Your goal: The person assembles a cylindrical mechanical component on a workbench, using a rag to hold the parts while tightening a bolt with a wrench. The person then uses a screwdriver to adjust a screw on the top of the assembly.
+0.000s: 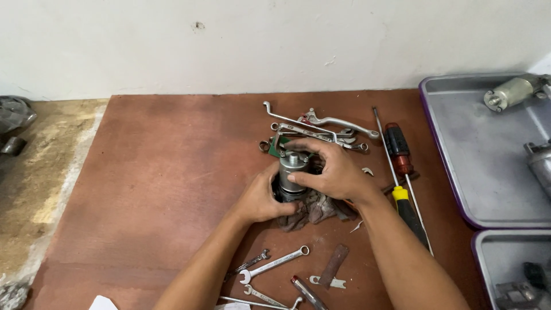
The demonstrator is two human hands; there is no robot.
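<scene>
Starter-motor body (292,172) — a small grey metal cylinder — stands upright between both hands, its base bedded on a dark crumpled rag (313,209) that lies under the fingers on the brown board (160,172). Judging by how it sits, the rag keeps the round casing from sliding on the board and takes up grease, while the two-handed grip keeps it vertical.

The left hand (261,198) comes in low from the near side, wrist close to the board, fingers curled shut around the lower part of the cylinder; the fingertips are hidden behind the casing, so how far round they reach cannot be told. The right hand (336,172) arches over from the other side, palm down, thumb pressed on the near face of the casing and fingers wrapped closed over its top and far side — a firm clamp, with no gap showing. Both forearms rise from the lower edge of the view and converge on the motor.

Just beyond the right fingertips lies a heap of spanners and a lever (321,129). Off the back of the right hand lie a red-handled screwdriver (397,150) and a yellow-and-black-handled one (408,209). Nearer than the left wrist sit more spanners (275,265) and a flat rusty strip (334,265). Well off to the right stands a grey tray (488,166) holding another motor (512,92).
</scene>
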